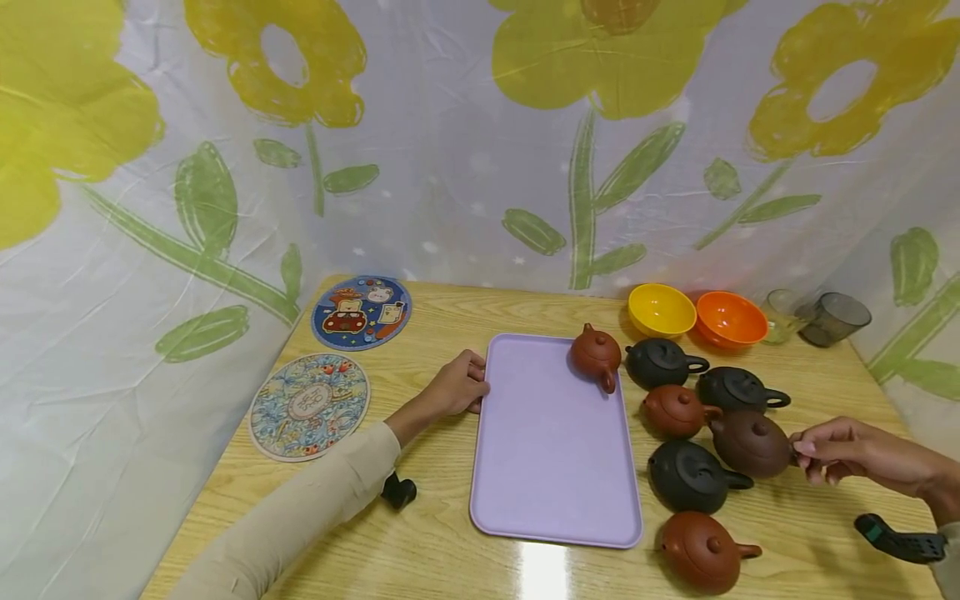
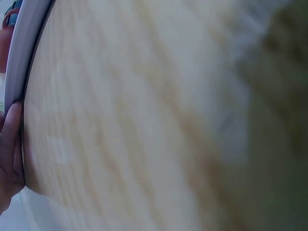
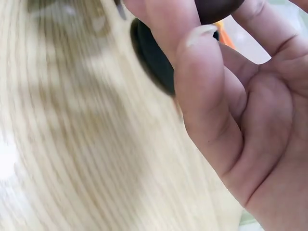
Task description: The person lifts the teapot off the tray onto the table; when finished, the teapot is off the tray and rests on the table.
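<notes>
A lilac tray (image 1: 551,467) lies on the table, and my left hand (image 1: 456,385) holds its left rim. The left wrist view shows fingers (image 2: 13,130) against the tray's edge. With thumb and fingertips, my right hand (image 1: 858,450) pinches the handle of a dark brown teapot (image 1: 752,444). In the right wrist view only a small part of that teapot (image 3: 219,9) shows past the fingers. One reddish-brown teapot (image 1: 596,357) sits at the tray's back right corner. Around the held teapot stand a red-brown teapot (image 1: 675,412) and black teapots (image 1: 690,477).
Another red-brown teapot (image 1: 701,552) stands at the front right. Behind the teapots are a yellow bowl (image 1: 660,310), an orange bowl (image 1: 731,320), a clear glass (image 1: 783,317) and a dark glass (image 1: 836,319). Two round mats, one blue (image 1: 360,312), one patterned (image 1: 310,407), lie left.
</notes>
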{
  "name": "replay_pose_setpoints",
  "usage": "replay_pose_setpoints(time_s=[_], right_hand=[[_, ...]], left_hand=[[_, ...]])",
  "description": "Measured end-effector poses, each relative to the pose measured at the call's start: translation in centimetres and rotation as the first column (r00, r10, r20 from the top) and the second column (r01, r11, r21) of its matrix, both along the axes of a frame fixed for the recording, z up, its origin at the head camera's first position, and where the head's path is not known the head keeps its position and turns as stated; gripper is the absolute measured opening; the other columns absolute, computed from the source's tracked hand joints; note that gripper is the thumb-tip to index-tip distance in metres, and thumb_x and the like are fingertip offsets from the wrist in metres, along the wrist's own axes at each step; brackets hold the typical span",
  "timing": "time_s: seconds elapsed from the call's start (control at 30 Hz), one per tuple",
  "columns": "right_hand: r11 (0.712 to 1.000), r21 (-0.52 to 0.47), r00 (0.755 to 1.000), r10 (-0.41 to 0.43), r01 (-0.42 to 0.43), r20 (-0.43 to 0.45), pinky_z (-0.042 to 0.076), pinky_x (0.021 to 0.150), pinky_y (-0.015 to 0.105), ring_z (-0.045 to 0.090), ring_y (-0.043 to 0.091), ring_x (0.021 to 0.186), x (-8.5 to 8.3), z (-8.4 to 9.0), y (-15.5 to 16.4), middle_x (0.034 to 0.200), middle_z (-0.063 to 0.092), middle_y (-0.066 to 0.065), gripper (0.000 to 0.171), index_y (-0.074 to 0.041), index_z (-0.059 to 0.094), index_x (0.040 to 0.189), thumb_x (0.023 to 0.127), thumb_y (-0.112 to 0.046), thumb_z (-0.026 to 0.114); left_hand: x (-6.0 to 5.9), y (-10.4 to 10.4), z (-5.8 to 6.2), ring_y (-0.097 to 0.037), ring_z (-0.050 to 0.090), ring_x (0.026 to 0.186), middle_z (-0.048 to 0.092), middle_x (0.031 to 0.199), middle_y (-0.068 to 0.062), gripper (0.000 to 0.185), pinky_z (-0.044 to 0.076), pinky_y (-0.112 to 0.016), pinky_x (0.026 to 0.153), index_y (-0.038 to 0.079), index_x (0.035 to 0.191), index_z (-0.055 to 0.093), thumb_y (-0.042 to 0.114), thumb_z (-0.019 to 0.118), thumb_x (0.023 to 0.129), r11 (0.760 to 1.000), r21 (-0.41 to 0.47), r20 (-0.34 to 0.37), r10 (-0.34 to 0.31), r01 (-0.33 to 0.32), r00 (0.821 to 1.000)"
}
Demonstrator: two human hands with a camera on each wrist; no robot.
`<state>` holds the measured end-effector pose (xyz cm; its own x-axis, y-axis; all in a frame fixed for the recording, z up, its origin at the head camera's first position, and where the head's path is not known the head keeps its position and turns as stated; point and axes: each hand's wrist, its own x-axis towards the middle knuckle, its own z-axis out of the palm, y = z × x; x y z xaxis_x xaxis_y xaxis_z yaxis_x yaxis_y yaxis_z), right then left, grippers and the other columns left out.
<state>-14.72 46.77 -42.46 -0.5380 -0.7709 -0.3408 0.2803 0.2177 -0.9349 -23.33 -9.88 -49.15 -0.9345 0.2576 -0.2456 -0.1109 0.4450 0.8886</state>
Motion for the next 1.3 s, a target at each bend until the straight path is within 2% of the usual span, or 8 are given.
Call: replay_pose_setpoints(time_s=[0.13, 0.33, 0.6, 1.17, 1.3], right_hand=[[1.0, -0.02, 0.998, -0.006, 0.007, 0.056, 0.06, 0.077, 0.033, 0.069, 0.016, 0.092, 0.2, -0.5, 0.5, 0.103, 0.072, 0.002, 0.045, 0.001, 0.065, 0.114, 0.108, 0.001, 0.02], [0.999, -0.035, 0.996, -0.013, 0.017, 0.088, 0.06, 0.078, 0.032, 0.069, 0.017, 0.092, 0.2, -1.0, 1.0, 0.104, 0.072, 0.005, 0.043, 0.007, 0.062, 0.115, 0.108, 0.001, 0.021], [1.0, 0.005, 0.988, -0.019, 0.018, 0.15, 0.061, 0.077, 0.031, 0.071, 0.015, 0.092, 0.1, -1.8, 1.3, 0.102, 0.074, 0.004, 0.04, 0.012, 0.06, 0.115, 0.11, -0.003, 0.023], [0.99, 0.133, 0.993, -0.068, 0.054, 0.1, 0.061, 0.076, 0.034, 0.069, 0.019, 0.092, 0.3, -2.5, 2.1, 0.104, 0.071, 0.005, 0.037, 0.007, 0.061, 0.118, 0.11, -0.008, 0.029], [0.984, 0.167, 0.993, -0.08, 0.065, 0.089, 0.06, 0.077, 0.035, 0.068, 0.019, 0.092, 0.4, -2.8, 2.2, 0.105, 0.07, 0.004, 0.036, 0.002, 0.063, 0.119, 0.11, -0.009, 0.029]], left_hand=[[0.0, 0.0, 0.0, -0.018, 0.062, 0.072, 0.056, 0.112, -0.017, 0.039, 0.063, -0.029, 0.059, 0.0, 0.127, 0.049, 0.002, 0.06, 0.091, 1.0, 0.0, 0.003, -0.002, 0.002, 1.0], [-0.1, 0.0, 0.1, -0.019, 0.061, 0.071, 0.055, 0.112, -0.017, 0.037, 0.063, -0.03, 0.059, 0.0, 0.127, 0.048, 0.001, 0.06, 0.091, 1.0, 0.005, 0.011, -0.002, 0.002, 1.0], [0.1, 0.0, 0.2, -0.018, 0.061, 0.071, 0.056, 0.112, -0.016, 0.039, 0.062, -0.029, 0.059, 0.0, 0.128, 0.049, 0.001, 0.06, 0.09, 1.0, 0.003, 0.013, 0.001, -0.001, 1.0], [0.1, 0.1, 0.3, -0.018, 0.061, 0.072, 0.056, 0.112, -0.017, 0.039, 0.063, -0.029, 0.06, 0.0, 0.128, 0.049, 0.001, 0.06, 0.09, 1.0, -0.005, 0.004, 0.001, -0.001, 1.0], [0.1, 0.1, 0.2, -0.018, 0.061, 0.072, 0.056, 0.112, -0.017, 0.039, 0.063, -0.029, 0.06, 0.0, 0.128, 0.049, 0.001, 0.06, 0.091, 1.0, -0.006, 0.004, 0.002, -0.002, 1.0]])
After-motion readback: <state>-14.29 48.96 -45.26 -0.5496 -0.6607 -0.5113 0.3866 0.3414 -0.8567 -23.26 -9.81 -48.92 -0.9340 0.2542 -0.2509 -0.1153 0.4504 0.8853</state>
